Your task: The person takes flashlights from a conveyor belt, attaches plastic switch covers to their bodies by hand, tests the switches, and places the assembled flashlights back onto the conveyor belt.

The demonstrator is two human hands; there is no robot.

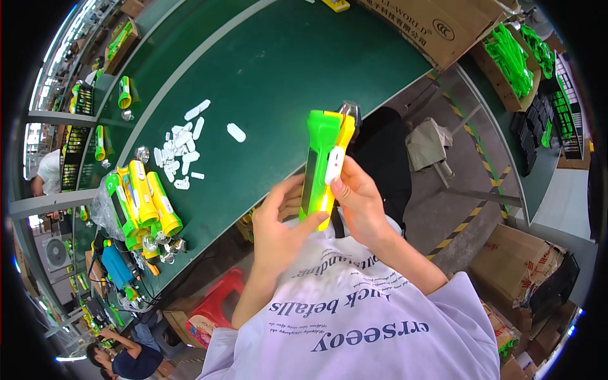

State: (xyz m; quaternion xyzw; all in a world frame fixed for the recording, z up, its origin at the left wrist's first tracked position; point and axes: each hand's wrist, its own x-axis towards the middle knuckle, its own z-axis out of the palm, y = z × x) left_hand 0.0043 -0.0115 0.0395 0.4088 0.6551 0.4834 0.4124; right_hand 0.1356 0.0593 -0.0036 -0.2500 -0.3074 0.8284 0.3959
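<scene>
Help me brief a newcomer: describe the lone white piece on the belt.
On the dark green belt, find the heap of white pieces. Right of it, one white oval piece lies alone, touching nothing, unlike the heaped ones.

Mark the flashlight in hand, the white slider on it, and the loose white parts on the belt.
green and yellow flashlight [320, 142]: head view, green upper body.
white slider [334, 164]: head view, its middle, on the yellow side.
pile of white parts [178, 152]: head view, centre of the pile.

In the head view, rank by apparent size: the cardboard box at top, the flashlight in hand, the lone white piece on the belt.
1. Cardboard box, largest, though cut off by the frame.
2. Green and yellow flashlight, held near the camera, so enlarged.
3. Lone white piece, smallest.
</scene>
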